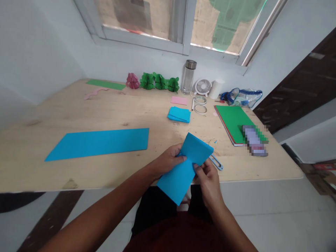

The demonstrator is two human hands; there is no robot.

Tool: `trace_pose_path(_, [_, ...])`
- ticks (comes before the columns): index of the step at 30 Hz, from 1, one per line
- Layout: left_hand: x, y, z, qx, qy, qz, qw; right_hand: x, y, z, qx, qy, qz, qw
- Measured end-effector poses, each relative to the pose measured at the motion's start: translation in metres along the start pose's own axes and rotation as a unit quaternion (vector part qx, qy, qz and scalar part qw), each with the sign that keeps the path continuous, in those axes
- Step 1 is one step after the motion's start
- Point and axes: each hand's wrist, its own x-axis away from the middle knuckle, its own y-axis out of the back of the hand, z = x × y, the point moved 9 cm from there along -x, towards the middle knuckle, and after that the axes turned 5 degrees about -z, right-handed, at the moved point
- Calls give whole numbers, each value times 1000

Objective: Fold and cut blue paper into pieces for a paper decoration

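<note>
A folded strip of blue paper (pixel 181 176) is held tilted over the front edge of the table. My left hand (pixel 172 159) grips its left side, thumb on top and fingers underneath. At the right side, my right hand (pixel 207 176) pinches the same paper near its middle, with some fingers hidden behind it. Close beyond the right fingers lies a light blue utility knife (pixel 217 163), partly covered. A stack of small blue paper pieces (pixel 179 114) rests farther back, and a long blue paper strip (pixel 102 143) lies flat to the left.
On the wooden table (pixel 147 112), a green paper pile (pixel 233 120) and a phone (pixel 254 140) lie at right. Along the wall stand green paper decorations (pixel 159 81), a glass bottle (pixel 188 77) and a small fan (pixel 203 86). Tape rolls (pixel 201 109) lie before them.
</note>
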Motion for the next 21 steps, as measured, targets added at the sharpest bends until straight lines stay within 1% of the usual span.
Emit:
trace_pose_path(4, [-2,-1,-1,3,-1,4,1000,0,2,-6,-43,-35,-20,998])
trace_pose_path(8, [-6,-3,-5,13,-29,9,999,-3,2,-9,-58,-33,-26,997])
trace_pose_path(10, [-8,-2,-3,21,-34,5,999,-5,4,-9,-49,-22,-41,998])
trace_pose_path(12, [-7,5,-2,5,-41,-29,999,-7,7,-6,-39,-6,-60,997])
trace_pose_path(15, [3,23,-3,-24,-56,-110,992,-11,11,0,-27,28,-79,996])
trace_pose_path(18, [23,34,0,0,-49,-164,985,-15,15,5,-3,55,-92,994])
trace_pose_path(21, [48,40,14,29,-23,-228,973,-20,20,7,1,71,-106,992])
